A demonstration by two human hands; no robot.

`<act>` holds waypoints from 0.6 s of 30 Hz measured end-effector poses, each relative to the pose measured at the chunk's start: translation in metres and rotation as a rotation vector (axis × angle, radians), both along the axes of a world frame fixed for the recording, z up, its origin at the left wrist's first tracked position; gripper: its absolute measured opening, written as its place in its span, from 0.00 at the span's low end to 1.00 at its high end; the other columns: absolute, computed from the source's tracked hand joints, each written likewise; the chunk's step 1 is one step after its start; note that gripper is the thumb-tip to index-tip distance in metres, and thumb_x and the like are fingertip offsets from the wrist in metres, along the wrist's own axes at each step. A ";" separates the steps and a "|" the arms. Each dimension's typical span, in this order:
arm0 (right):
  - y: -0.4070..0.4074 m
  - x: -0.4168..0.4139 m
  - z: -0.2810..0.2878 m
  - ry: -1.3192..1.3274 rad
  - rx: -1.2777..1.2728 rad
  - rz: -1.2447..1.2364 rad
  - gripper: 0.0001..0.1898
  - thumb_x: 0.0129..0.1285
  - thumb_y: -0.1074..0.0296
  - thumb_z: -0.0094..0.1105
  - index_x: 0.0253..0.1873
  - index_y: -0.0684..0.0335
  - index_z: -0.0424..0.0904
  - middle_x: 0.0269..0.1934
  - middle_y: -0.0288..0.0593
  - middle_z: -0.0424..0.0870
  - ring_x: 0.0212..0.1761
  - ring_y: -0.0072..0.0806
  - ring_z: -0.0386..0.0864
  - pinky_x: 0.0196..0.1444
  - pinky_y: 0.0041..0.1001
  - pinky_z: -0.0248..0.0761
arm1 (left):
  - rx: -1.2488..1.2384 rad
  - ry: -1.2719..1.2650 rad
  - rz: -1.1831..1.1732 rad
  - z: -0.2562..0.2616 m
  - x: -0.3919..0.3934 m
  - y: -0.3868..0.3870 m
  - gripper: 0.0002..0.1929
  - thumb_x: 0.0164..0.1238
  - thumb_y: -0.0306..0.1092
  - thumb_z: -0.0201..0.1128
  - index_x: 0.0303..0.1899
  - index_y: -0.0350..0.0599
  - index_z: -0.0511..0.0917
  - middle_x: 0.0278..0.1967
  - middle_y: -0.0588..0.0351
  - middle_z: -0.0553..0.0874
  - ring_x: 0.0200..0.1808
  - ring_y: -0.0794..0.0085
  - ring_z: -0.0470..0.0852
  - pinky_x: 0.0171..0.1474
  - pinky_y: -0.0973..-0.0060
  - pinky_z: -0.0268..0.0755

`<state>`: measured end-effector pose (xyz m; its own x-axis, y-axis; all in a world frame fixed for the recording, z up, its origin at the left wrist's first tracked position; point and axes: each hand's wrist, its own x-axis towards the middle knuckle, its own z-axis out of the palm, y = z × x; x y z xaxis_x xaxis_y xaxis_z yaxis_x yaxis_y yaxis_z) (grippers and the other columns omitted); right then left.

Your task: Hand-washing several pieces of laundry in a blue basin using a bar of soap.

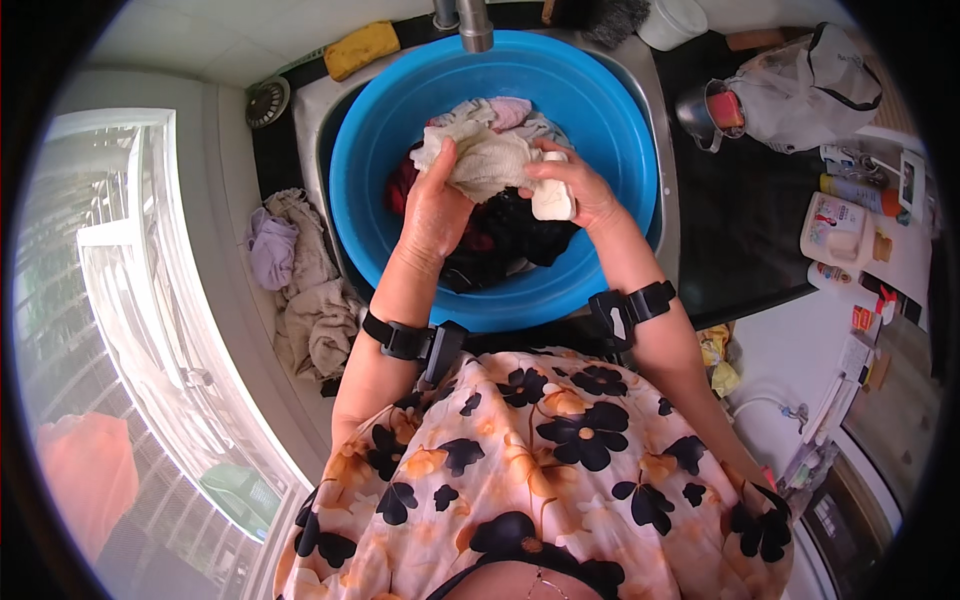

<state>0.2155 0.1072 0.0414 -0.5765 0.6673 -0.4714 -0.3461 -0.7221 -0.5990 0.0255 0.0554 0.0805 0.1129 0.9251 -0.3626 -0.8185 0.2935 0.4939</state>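
Observation:
A large blue plastic basin (615, 157) sits in the metal sink (670, 195), holding a heap of clothes. Over it, my left hand (437, 206) grips one side of a cream cloth (487, 159), thumb on top. Wet-looking lather shows on that wrist. In my right hand (586, 187) is a white bar of soap (553, 196), at the cloth's right edge. Below the hands lie dark garments (517, 236), with dark red fabric (400, 184) at the left. Pale and pink pieces (510, 111) rest behind the cloth.
A metal faucet (475, 26) overhangs the basin's far rim. Beige and lilac cloths (319, 322) lie left of the sink, and a yellow sponge (363, 50) sits behind it. On the right are a metal cup (697, 112), a plastic bag (780, 101) and a detergent jug (834, 229).

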 end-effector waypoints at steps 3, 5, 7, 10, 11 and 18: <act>-0.002 0.004 0.011 -0.009 -0.016 -0.124 0.17 0.56 0.72 0.59 0.52 0.63 0.73 0.45 0.45 0.80 0.45 0.35 0.82 0.43 0.34 0.81 | -0.016 0.146 -0.022 -0.003 0.005 -0.002 0.25 0.75 0.41 0.52 0.65 0.36 0.63 0.61 0.43 0.73 0.65 0.56 0.71 0.67 0.57 0.63; 0.001 0.003 0.029 0.032 -0.040 -0.228 0.17 0.55 0.75 0.55 0.51 0.64 0.72 0.46 0.48 0.79 0.47 0.39 0.82 0.45 0.37 0.81 | -0.133 0.174 -0.154 -0.023 -0.006 -0.006 0.27 0.73 0.43 0.56 0.66 0.36 0.62 0.60 0.43 0.74 0.62 0.56 0.73 0.66 0.57 0.64; 0.004 0.007 0.046 0.124 -0.003 -0.203 0.18 0.54 0.76 0.54 0.52 0.64 0.72 0.45 0.48 0.80 0.46 0.40 0.82 0.47 0.38 0.81 | -0.254 0.196 -0.294 -0.031 -0.007 -0.009 0.30 0.71 0.44 0.59 0.66 0.36 0.62 0.58 0.42 0.75 0.59 0.57 0.75 0.64 0.58 0.65; 0.004 0.003 0.048 0.007 0.215 -0.091 0.17 0.54 0.74 0.57 0.50 0.64 0.74 0.45 0.46 0.79 0.47 0.35 0.81 0.47 0.32 0.79 | -0.434 0.479 -0.177 -0.034 0.002 -0.014 0.35 0.70 0.60 0.52 0.65 0.37 0.64 0.58 0.42 0.75 0.59 0.59 0.76 0.63 0.59 0.68; 0.002 -0.002 0.049 -0.105 0.338 -0.023 0.16 0.54 0.74 0.58 0.49 0.65 0.75 0.45 0.45 0.79 0.47 0.32 0.81 0.47 0.29 0.78 | -0.432 0.478 -0.178 -0.034 0.006 -0.011 0.35 0.70 0.60 0.52 0.65 0.37 0.64 0.58 0.42 0.75 0.59 0.59 0.76 0.63 0.59 0.68; -0.021 -0.036 0.066 -0.468 0.918 0.283 0.19 0.50 0.73 0.66 0.50 0.67 0.79 0.48 0.44 0.81 0.48 0.29 0.79 0.53 0.27 0.72 | -0.134 -0.378 0.004 -0.035 0.007 -0.013 0.28 0.76 0.51 0.45 0.65 0.37 0.65 0.60 0.44 0.75 0.62 0.57 0.74 0.65 0.59 0.67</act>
